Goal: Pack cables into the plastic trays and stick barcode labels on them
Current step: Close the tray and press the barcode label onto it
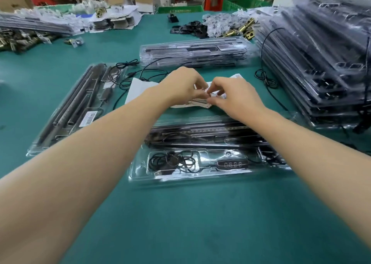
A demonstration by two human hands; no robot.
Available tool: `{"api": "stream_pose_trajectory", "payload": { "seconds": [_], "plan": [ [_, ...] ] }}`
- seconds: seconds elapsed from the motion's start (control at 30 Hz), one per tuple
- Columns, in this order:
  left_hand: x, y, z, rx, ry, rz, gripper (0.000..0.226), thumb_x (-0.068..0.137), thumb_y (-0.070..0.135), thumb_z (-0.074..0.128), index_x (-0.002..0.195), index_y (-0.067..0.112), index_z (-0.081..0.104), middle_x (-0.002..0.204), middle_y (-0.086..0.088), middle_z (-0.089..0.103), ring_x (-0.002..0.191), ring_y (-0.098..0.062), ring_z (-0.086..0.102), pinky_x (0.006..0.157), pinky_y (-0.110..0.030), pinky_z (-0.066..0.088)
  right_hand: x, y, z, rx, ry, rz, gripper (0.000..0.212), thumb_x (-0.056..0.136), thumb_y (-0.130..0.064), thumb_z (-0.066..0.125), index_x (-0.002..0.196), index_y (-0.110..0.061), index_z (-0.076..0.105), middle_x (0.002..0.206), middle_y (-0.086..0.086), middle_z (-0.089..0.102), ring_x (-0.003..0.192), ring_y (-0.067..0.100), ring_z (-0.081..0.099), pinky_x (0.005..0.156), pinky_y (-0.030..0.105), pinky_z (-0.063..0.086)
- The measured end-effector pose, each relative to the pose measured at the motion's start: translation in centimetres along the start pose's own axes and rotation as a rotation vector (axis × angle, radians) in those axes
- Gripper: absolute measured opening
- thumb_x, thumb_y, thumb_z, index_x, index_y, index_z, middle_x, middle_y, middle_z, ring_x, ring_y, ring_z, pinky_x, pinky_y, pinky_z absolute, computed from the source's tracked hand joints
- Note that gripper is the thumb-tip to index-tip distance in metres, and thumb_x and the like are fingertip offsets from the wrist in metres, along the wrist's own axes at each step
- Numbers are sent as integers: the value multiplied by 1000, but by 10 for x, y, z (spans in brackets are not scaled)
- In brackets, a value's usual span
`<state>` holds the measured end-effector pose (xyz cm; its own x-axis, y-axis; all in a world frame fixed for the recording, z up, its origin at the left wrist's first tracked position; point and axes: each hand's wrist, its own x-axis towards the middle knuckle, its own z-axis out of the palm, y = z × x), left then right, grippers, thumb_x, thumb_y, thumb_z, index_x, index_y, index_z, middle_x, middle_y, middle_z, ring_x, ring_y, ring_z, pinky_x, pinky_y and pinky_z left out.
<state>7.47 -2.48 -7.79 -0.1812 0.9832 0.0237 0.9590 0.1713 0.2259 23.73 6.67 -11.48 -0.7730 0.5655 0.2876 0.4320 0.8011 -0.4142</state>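
Both hands are together over the middle of the tabletop [180,223]. The left hand [180,85] and right hand [234,95] have curled fingers, and their fingertips meet on the label sheet [138,89], which they pinch. Blur hides whether a label has lifted from the backing.

The near tray [140,173] lies just in front of the sheet, towards the near edge. A coiled cable [172,160] sits in its left compartment, and no label is visible on it. The left tray [66,111], angled towards the left edge, already carries a barcode label [89,119]. A stack of trays [321,63] stands along the right edge, and a loose cable [265,79] lies beside it.

Assessment: the step in hand is peeling one label for the near tray.

- One hand should hold the backing flat while the other lifts a corner with a fingernail.
- The pull should be low and slow so the label does not curl or tear.
- Only the label's edge should be touched.
- The label should go on a flat, clear part of the lid, square to the rim, pressed from one end to the other.
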Motion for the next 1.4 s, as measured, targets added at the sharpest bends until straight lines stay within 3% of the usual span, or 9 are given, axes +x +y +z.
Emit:
{"api": "stream_pose_trajectory", "payload": {
  "seconds": [0.13, 0.33, 0.43, 0.5, 0.63, 0.77, 0.97, 1.17, 1.4],
  "plan": [
    [1, -7, -1, -122, 23, -19, 30, 89, 46, 75, 116, 31, 78, 98, 15, 70, 90, -9, 60, 79, -25, 42, 1, 0, 3, -6, 61, -18, 21, 88, -43, 75, 105, -30, 73, 94, -16, 64, 109, 18, 61, 73, 30, 35],
    [-4, -17, 6, -298, 95, -18, 28, 94, 36, 73, 120, 25, 76, 112, 9, 74, 88, 1, 62, 73, 0, 39, 1, -4, 4, -77, 74, -50, 20, 93, -43, 70, 106, -27, 72, 107, -3, 73, 110, 23, 59, 82, 35, 41],
    [-7, -17, 10, -334, 98, 22, 26, 95, 37, 70, 118, 27, 76, 112, 12, 75, 94, -7, 64, 86, -15, 48, 4, -9, 1, -142, 63, -76, 18, 100, -35, 60, 105, -23, 73, 106, 0, 72, 109, 27, 58, 98, 47, 43],
    [-8, -15, 13, -357, 121, 39, 20, 96, 38, 70, 113, 30, 76, 108, 14, 75, 96, -10, 64, 89, -26, 49, 4, -10, 0, -164, 79, -84, 15, 101, -28, 58, 107, -21, 70, 104, 2, 73, 104, 29, 62, 97, 49, 42],
    [-8, -17, 20, -414, 134, 16, 22, 92, 42, 74, 110, 28, 76, 94, 20, 71, 90, -4, 62, 86, -27, 47, -1, -10, 0, -242, 147, -177, 19, 100, -23, 58, 119, -21, 56, 93, 2, 75, 89, 33, 66, 91, 47, 43],
    [-10, -21, 24, -454, 158, 30, 19, 90, 38, 76, 106, 29, 75, 98, 13, 72, 89, -7, 61, 84, -26, 48, 5, -9, -6, -416, 134, -278, 16, 103, -26, 53, 111, -25, 67, 88, 1, 73, 88, 30, 63, 90, 45, 38],
    [-8, -18, 24, -369, 125, 42, 20, 80, 37, 85, 96, 38, 72, 99, 10, 70, 96, -12, 63, 93, -40, 50, 8, -1, -10, -526, 150, -460, 11, 101, -22, 62, 102, -24, 72, 92, 2, 64, 85, 29, 57, 84, 45, 39],
    [2, -17, 22, -353, 79, 13, 32, 75, 36, 89, 104, 30, 77, 92, 17, 68, 94, -12, 63, 74, -10, 43, 1, 14, -14, -591, 264, -539, 11, 96, -12, 68, 94, -22, 69, 85, 2, 58, 78, 27, 53, 75, 41, 39],
    [0, -15, 19, -347, 67, -3, 36, 75, 34, 89, 108, 29, 78, 103, 11, 73, 98, -13, 64, 88, -27, 48, -22, 21, -32, -524, 312, -418, 8, 94, -11, 70, 90, -18, 69, 88, 3, 61, 80, 27, 56, 73, 41, 41]
  ]
}}
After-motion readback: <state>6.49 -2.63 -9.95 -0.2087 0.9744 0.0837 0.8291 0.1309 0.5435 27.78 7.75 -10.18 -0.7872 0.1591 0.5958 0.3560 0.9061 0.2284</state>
